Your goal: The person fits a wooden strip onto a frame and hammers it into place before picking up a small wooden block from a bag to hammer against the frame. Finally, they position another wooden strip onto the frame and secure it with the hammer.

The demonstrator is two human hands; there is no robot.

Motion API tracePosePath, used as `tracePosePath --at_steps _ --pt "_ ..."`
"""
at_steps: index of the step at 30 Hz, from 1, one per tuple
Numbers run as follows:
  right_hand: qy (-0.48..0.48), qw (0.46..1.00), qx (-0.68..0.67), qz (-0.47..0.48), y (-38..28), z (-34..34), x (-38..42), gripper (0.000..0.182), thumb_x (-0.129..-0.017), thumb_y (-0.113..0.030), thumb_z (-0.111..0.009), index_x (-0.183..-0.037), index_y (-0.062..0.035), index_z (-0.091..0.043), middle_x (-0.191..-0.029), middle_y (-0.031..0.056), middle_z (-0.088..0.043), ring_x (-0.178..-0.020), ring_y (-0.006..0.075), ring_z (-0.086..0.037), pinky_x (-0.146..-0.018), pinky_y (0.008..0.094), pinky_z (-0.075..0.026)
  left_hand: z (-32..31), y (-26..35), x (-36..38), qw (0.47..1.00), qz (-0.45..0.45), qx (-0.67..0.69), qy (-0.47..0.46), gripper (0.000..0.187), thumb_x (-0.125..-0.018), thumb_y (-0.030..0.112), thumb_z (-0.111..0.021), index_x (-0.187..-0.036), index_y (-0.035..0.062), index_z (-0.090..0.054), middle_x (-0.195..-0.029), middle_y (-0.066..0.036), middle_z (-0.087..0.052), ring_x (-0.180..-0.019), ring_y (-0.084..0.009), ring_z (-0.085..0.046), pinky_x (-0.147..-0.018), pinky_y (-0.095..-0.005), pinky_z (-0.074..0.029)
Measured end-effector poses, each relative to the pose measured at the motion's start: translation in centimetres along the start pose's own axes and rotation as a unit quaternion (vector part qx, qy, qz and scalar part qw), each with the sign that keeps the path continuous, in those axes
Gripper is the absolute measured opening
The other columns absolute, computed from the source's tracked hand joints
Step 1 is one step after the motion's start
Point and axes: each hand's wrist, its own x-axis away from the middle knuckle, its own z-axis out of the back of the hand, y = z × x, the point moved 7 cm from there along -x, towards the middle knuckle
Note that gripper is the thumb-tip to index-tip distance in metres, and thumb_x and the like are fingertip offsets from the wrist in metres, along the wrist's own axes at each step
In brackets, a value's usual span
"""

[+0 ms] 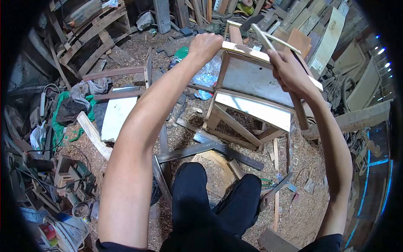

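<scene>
My left hand (pixel 205 45) is closed in a fist at the upper left corner of a wooden furniture frame (pixel 247 51), against the end of its pale top rail; its fingertips are hidden. In my right hand (pixel 289 71) is a hammer (pixel 262 38), raised over the frame's right side. Its dark head points away from me, and the long handle runs down past my palm. Below the rail, the frame has a whitish panel (pixel 256 80) and a white board (pixel 254 110) above slanted wooden legs.
Wood shavings cover the floor (pixel 310 201). A handsaw (pixel 268 199) lies right of my knees, near dark wooden bars (pixel 189 150). Planks (pixel 331 38) lean at the back right. Tools and cables (pixel 67 176) crowd the left, beside a bucket (pixel 67 233).
</scene>
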Motion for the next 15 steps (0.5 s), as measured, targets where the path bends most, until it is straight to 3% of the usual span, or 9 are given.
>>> tracePosePath --at_steps 1,2,4,5,8,10,12,15 --pt "-0.006 0.996 0.087 0.027 -0.8 0.1 0.4 0.046 -0.098 -0.042 -0.04 -0.086 0.0 -0.056 -0.06 0.0038 -0.052 -0.048 0.015 -0.05 -0.044 0.0313 -0.043 -0.1 -0.1 -0.1 1.0 0.001 0.0 0.0 0.014 -0.082 0.012 -0.056 -0.077 0.0089 -0.069 -0.079 -0.014 -0.069 -0.073 -0.0293 -0.07 -0.059 -0.0388 -0.057" --pt "-0.009 0.996 0.086 0.024 -0.6 -0.1 0.3 0.046 -0.098 -0.042 -0.04 -0.086 0.0 -0.056 -0.06 0.0038 -0.052 -0.048 0.015 -0.05 -0.044 0.0313 -0.043 -0.2 0.0 0.0 1.0 -0.005 0.002 0.002 0.014 -0.082 0.013 -0.056 -0.077 0.0088 -0.069 -0.079 -0.014 -0.069 -0.073 -0.0294 -0.07 -0.06 -0.0388 -0.057" --pt "0.078 0.975 0.167 0.126 -2.1 1.0 0.0 0.049 -0.097 -0.041 -0.041 -0.09 0.0042 -0.059 -0.068 0.0151 -0.06 -0.058 0.029 -0.06 -0.058 0.0404 -0.049 -0.2 0.1 -0.1 1.0 -0.01 0.002 0.006 0.014 -0.082 0.013 -0.056 -0.077 0.0087 -0.069 -0.079 -0.014 -0.069 -0.073 -0.0296 -0.07 -0.06 -0.0387 -0.057" --pt "0.097 0.972 0.173 0.127 -2.3 1.2 -0.1 0.05 -0.097 -0.04 -0.042 -0.091 0.0062 -0.061 -0.075 0.0249 -0.063 -0.071 0.0394 -0.063 -0.072 0.0466 -0.048 -0.2 0.2 0.1 1.0 -0.009 0.006 0.004 0.014 -0.081 0.013 -0.056 -0.077 0.0085 -0.069 -0.078 -0.014 -0.069 -0.073 -0.0297 -0.07 -0.061 -0.0387 -0.057" --pt "0.03 0.961 0.232 0.147 -0.6 -1.8 0.1 0.049 -0.097 -0.038 -0.042 -0.09 0.0063 -0.061 -0.075 0.0266 -0.063 -0.076 0.0399 -0.064 -0.074 0.0481 -0.047 0.0 -0.1 0.2 1.0 -0.006 0.011 -0.002 0.014 -0.081 0.013 -0.056 -0.077 0.0081 -0.069 -0.078 -0.014 -0.069 -0.074 -0.0299 -0.069 -0.062 -0.0386 -0.057" --pt "0.047 0.947 0.256 0.186 -1.7 -1.8 0.6 0.048 -0.098 -0.036 -0.042 -0.092 0.0063 -0.062 -0.074 0.0253 -0.063 -0.075 0.038 -0.064 -0.075 0.0477 -0.048 0.1 0.2 -0.2 1.0 -0.008 0.016 -0.007 0.014 -0.081 0.012 -0.056 -0.077 0.0079 -0.069 -0.078 -0.014 -0.069 -0.074 -0.03 -0.069 -0.062 -0.0386 -0.057" --pt "0.022 0.976 0.204 0.072 -1.6 -1.1 0.2 0.047 -0.097 -0.036 -0.042 -0.091 0.0063 -0.062 -0.073 0.0234 -0.064 -0.071 0.036 -0.065 -0.071 0.0462 -0.049 -0.1 0.1 -0.1 1.0 -0.012 0.005 -0.01 0.014 -0.081 0.012 -0.056 -0.076 0.0083 -0.069 -0.078 -0.015 -0.069 -0.074 -0.0297 -0.07 -0.062 -0.0388 -0.056" --pt "0.094 0.971 0.166 0.146 -2.2 0.1 -0.3 0.049 -0.097 -0.038 -0.042 -0.088 0.006 -0.062 -0.069 0.02 -0.063 -0.063 0.0346 -0.063 -0.066 0.0448 -0.049 -0.4 0.0 -0.1 1.0 -0.011 0.006 -0.004 0.014 -0.081 0.012 -0.057 -0.076 0.009 -0.069 -0.079 -0.015 -0.069 -0.074 -0.0294 -0.07 -0.062 -0.0386 -0.057"
